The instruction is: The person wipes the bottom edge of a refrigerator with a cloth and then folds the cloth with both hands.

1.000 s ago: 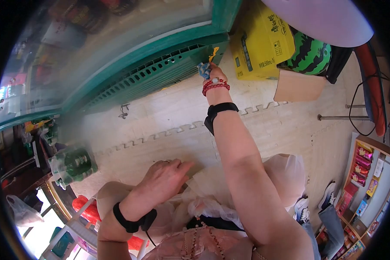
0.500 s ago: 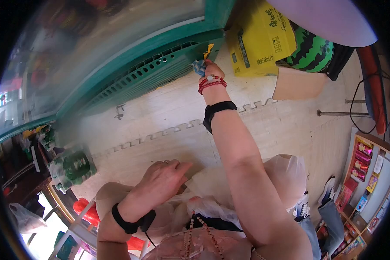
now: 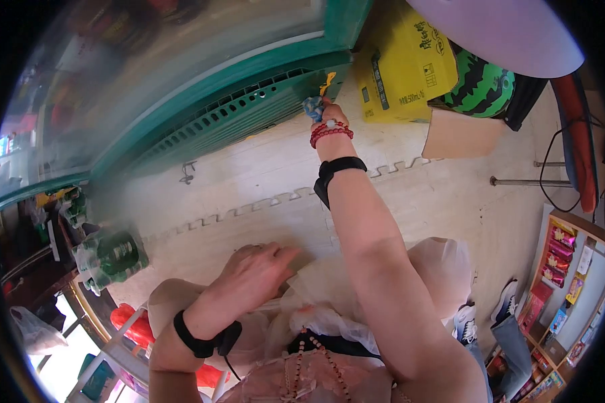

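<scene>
My right hand (image 3: 325, 114) reaches far forward, closed on a small blue cloth (image 3: 312, 106) pressed against the lower corner of a green fridge (image 3: 235, 107), beside its vent grille. Red bead bracelets and a black band sit on that wrist. A yellow tag (image 3: 327, 83) hangs on the fridge corner just above the cloth. My left hand (image 3: 255, 275) rests near my body with fingers curled on the pale skirt fabric (image 3: 316, 282) over my knee; a black band is on its wrist.
A yellow carton (image 3: 400, 67) stands right of the fridge, with a watermelon-patterned ball (image 3: 480, 84) behind it. A pack of green bottles (image 3: 111, 258) lies at left. The floor is pale interlocking mats (image 3: 249, 174). Snack shelves (image 3: 561, 269) and someone's shoes (image 3: 504, 302) are at right.
My right hand with the cloth has shifted slightly along the fridge corner, up and then back down. My left hand has barely moved.
</scene>
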A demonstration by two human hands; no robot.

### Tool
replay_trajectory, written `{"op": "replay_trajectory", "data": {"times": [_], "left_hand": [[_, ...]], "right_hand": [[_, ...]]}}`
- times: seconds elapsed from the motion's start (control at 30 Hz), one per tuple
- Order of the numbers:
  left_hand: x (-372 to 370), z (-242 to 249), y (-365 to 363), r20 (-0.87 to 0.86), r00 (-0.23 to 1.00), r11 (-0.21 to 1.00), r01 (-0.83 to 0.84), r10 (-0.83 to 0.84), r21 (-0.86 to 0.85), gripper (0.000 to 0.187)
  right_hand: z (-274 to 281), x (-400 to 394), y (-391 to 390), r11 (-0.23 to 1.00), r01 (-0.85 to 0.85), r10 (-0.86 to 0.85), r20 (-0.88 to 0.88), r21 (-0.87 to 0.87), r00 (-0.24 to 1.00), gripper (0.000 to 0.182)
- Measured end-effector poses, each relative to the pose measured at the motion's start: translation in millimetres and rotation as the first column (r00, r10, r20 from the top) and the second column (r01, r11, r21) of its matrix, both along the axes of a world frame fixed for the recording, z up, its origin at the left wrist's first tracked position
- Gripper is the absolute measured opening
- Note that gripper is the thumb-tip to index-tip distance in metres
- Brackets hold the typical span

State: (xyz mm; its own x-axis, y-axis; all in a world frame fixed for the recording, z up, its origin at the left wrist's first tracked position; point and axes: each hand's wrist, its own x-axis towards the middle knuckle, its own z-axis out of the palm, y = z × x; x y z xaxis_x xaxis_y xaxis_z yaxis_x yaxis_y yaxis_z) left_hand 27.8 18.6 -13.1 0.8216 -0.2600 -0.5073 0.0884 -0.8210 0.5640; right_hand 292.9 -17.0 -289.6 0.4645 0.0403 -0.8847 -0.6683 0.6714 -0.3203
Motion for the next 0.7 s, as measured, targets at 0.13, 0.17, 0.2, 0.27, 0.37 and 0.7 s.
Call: {"op": "replay_trajectory", "data": {"times": [0.13,0.17,0.2,0.27,0.37,0.7], "left_hand": [[-12,2,4,-0.006,0.998,0.998,-0.064,0.064,0.019,0.033],[-14,2,4,-0.012,0.998,0.998,-0.055,0.055,0.03,0.033],[-15,2,4,-0.009,0.998,0.998,-0.054,0.054,0.03,0.033],[-16,3,4,0.073,0.997,0.999,-0.038,0.037,0.018,0.029],[-14,3,4,0.085,0.996,1.0,-0.027,0.026,0.005,0.029],[-2,0,4,0.039,0.999,0.999,-0.023,0.024,-0.03,0.032]], "right_hand": [[69,-13,-4,0.99,0.122,-0.126,0.057,0.066,0.99,0.02],[78,-16,-10,0.984,0.095,-0.108,0.078,0.154,0.991,0.019],[80,-18,-10,0.983,0.096,-0.109,0.081,0.154,0.991,0.019],[85,-16,-7,0.996,0.069,-0.078,0.149,0.062,0.986,0.02],[76,-11,-5,0.994,0.013,0.0,0.122,-0.113,0.993,0.021],[88,-24,2,0.96,-0.074,0.116,0.144,-0.272,0.983,0.02]]}}
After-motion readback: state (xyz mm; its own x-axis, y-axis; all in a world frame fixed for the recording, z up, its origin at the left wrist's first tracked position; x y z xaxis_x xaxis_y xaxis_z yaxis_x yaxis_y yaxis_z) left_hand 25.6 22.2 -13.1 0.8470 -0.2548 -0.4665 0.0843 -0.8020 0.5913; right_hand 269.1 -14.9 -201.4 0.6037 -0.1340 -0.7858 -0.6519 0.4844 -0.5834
